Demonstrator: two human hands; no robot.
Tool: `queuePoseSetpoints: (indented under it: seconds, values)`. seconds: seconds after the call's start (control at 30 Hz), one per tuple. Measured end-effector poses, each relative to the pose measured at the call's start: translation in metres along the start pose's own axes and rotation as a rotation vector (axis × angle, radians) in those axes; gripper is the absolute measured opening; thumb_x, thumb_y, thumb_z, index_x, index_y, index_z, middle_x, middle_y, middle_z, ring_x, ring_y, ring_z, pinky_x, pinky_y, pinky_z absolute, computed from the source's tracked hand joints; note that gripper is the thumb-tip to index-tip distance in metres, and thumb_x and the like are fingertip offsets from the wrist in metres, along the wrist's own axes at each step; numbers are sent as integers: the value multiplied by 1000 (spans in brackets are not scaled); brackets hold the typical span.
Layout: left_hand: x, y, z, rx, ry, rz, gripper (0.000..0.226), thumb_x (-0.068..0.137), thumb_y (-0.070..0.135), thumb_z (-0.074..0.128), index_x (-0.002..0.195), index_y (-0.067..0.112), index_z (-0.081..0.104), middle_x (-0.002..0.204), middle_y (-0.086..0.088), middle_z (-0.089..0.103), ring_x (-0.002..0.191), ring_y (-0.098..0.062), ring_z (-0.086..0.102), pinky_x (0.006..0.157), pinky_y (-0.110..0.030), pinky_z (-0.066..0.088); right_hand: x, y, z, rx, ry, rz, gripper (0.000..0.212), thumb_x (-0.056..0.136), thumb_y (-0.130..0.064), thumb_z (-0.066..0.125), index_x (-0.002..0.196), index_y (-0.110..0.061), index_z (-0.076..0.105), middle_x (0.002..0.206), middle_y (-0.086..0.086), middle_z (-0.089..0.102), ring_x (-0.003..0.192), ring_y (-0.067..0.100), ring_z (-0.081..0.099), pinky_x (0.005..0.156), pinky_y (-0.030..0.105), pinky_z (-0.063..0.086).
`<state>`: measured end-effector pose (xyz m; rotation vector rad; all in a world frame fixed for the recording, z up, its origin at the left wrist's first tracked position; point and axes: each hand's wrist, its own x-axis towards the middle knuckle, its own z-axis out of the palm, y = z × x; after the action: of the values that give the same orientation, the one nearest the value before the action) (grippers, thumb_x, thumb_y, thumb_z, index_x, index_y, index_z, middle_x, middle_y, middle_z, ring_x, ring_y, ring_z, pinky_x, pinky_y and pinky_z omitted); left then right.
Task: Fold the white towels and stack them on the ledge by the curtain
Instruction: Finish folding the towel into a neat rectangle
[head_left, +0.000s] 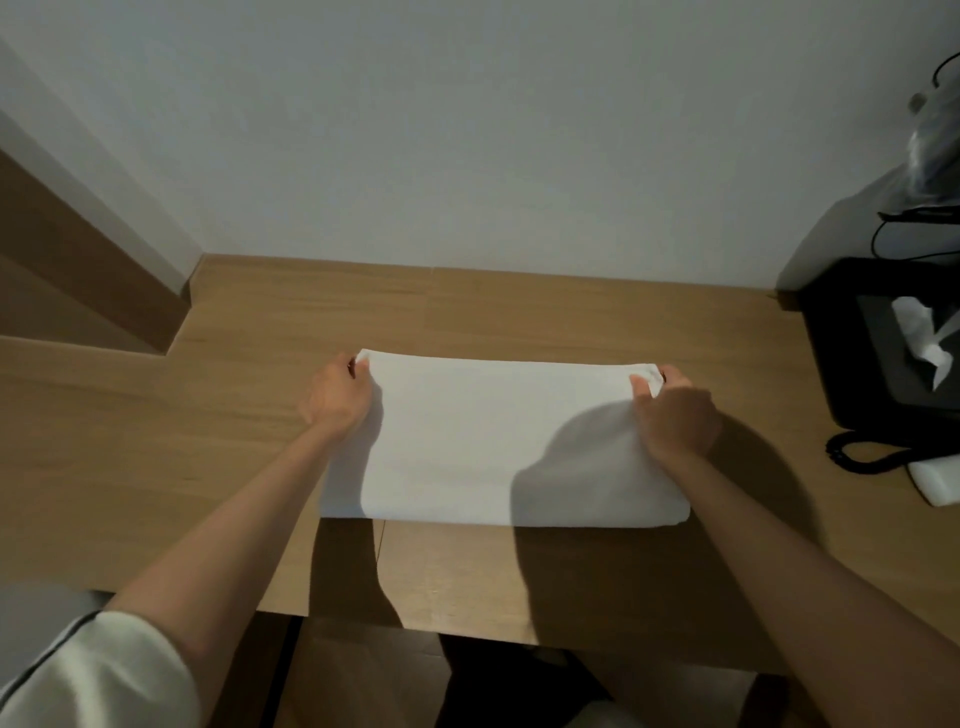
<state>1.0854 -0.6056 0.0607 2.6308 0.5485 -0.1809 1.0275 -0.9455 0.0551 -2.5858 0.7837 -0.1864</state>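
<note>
A white towel (483, 436) lies folded into a wide rectangle on the wooden table (208, 415), its fold along the near edge. My left hand (337, 395) pinches the towel's far left corner. My right hand (675, 410) pinches the far right corner, thumb on top of the cloth. Both arms reach forward over the table's near edge. Neither a ledge nor a curtain shows in this view.
A black tissue box (893, 353) with white tissue sticking out stands at the right, beside a coiled black cord (852, 457) and a white object (935, 480). A white wall (467, 156) backs the table. A wooden step (78, 291) drops away at the left.
</note>
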Motion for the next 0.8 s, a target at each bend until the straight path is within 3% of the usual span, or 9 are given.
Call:
queuePoseSetpoints:
  seconds: [0.1,0.23,0.33,0.4,0.47,0.53,0.63,0.7,0.8]
  values:
    - [-3,4,1,-11,15,-35,35,101,31,37,103,3,58,107,-20,62,101,-38,56,79,-39,41,4,0,3,14,-42,46,31,93,-33,58,116,-12,60,106,16,67,97,35,62,70,29,36]
    - [-15,13,-5,-21,87,-54,24,100,18,41,113,1,51,117,-21,56,110,-37,50,90,-43,39,-4,-8,-3,9,8,-40,31,90,-22,63,119,-12,55,112,12,63,103,30,57,79,35,45]
    - [-44,22,3,119,259,195,24,97,11,44,120,4,48,122,-17,47,112,-32,43,94,-38,33,-25,-24,-3,-69,147,-220,36,86,-12,67,120,-7,58,120,15,59,108,31,53,88,36,43]
    - [-73,33,20,48,194,465,27,97,11,42,122,8,50,126,-13,47,114,-29,43,96,-38,31,-47,-42,6,-19,94,-376,30,88,-6,62,118,-5,62,122,15,60,111,31,55,97,39,41]
    - [-95,40,41,74,39,623,37,98,13,37,134,14,46,142,-7,42,131,-25,36,108,-36,24,-71,-58,21,19,-52,-491,31,93,-5,52,123,-5,61,130,14,57,122,29,51,110,40,32]
    - [-104,39,61,187,-56,632,47,103,20,27,149,22,27,158,1,20,146,-18,12,119,-35,6,-90,-68,38,-6,-206,-514,39,100,-13,40,138,-10,47,148,8,41,139,23,33,119,37,11]
    - [-99,31,74,276,-56,588,50,103,31,15,152,30,9,160,10,0,147,-12,-9,119,-37,-9,-100,-67,60,-89,-311,-474,51,104,-28,24,153,-22,13,161,-3,5,148,16,-5,116,33,-12]
    - [-95,27,76,299,-42,582,51,102,37,13,152,33,7,160,11,-3,146,-10,-12,118,-37,-11,-96,-61,66,-174,-332,-511,54,103,-37,19,153,-29,-1,161,-5,-8,146,15,-18,115,35,-16]
    - [-88,25,75,331,-26,545,56,97,48,6,152,36,4,160,10,-6,146,-12,-13,118,-41,-10,-83,-48,62,-236,-319,-591,56,100,-47,19,151,-37,0,161,-4,-7,147,17,-15,117,39,-13]
